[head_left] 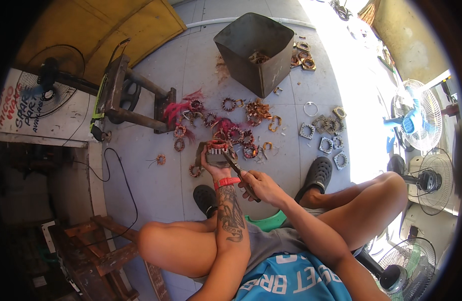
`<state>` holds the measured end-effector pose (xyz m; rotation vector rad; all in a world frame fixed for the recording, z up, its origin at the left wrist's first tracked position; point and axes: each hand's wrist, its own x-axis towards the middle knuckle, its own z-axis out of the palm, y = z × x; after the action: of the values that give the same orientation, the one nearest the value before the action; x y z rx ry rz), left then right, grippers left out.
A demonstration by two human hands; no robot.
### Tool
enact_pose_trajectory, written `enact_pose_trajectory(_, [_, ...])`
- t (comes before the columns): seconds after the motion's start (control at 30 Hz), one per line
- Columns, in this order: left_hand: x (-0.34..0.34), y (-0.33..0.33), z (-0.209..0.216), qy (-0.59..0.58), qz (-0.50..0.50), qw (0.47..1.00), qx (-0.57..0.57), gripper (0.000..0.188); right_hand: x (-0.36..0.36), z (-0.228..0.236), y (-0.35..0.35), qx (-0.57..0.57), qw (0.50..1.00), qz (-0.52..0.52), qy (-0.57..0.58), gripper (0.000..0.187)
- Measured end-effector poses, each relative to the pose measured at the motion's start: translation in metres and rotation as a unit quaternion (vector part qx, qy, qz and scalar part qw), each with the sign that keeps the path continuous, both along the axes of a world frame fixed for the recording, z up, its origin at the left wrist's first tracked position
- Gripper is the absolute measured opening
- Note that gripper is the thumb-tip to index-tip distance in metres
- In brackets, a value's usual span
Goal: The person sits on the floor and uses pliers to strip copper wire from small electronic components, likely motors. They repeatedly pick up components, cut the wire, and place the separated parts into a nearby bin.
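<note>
My left hand (216, 168) is wrapped round a motor stator (218, 149), with a steel core, pale slot liners and copper-coloured windings on top. In my right hand (263, 186) is a dark, long-bladed hand tool (233, 161). It slants up to the left, its tip at the right side of the stator; whether it is a knife or cutters I cannot make out. Past my hands, several copper coil rings (228, 104) lie on the floor among pink fibres (173, 111). A loose pile of copper wire pieces (258, 111) sits beside them.
Ahead stands a tall dark square bin (256, 75) with scraps inside. Several bare square stator cores (325, 145) lie to the right. A wooden-framed stand (150, 86) is at left, near a black cable (121, 165). Fans (412, 118) line the right side. Something green (266, 220) lies between my legs.
</note>
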<state>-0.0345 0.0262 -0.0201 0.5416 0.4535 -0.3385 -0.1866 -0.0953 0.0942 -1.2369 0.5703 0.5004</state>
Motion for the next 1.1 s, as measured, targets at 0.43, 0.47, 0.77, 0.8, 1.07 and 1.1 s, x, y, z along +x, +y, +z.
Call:
enact_pose_trajectory(0.43, [-0.027, 0.004, -0.040, 0.062, -0.057, 0.984, 0.160, 0.021, -0.001, -0.053, 0.039, 0.046, 0.985, -0.135, 0.095, 0.055])
enact_pose_trajectory(0.47, [-0.028, 0.004, -0.041, 0.087, -0.037, 0.974, 0.208, 0.023, -0.003, -0.054, 0.040, 0.050, 0.984, -0.126, 0.116, 0.055])
enact_pose_trajectory(0.77, [-0.023, 0.018, -0.015, -0.012, -0.021, 0.944, -0.328, 0.077, -0.007, -0.041, 0.006, -0.357, 0.895, 0.114, -0.241, 0.051])
enact_pose_trajectory(0.8, [-0.020, 0.018, -0.012, -0.042, -0.068, 0.928, -0.364, 0.078, -0.005, -0.039, 0.004, -0.336, 0.904, 0.086, -0.252, 0.049])
enact_pose_trajectory(1.07, [0.008, 0.022, 0.017, 0.012, 0.043, 0.998, -0.041, 0.062, -0.003, -0.009, -0.009, -0.252, 0.966, 0.041, -0.046, 0.042])
enact_pose_trajectory(1.1, [0.009, 0.021, 0.018, 0.017, 0.037, 0.999, -0.020, 0.063, -0.002, -0.005, -0.008, -0.260, 0.961, 0.023, -0.089, 0.041])
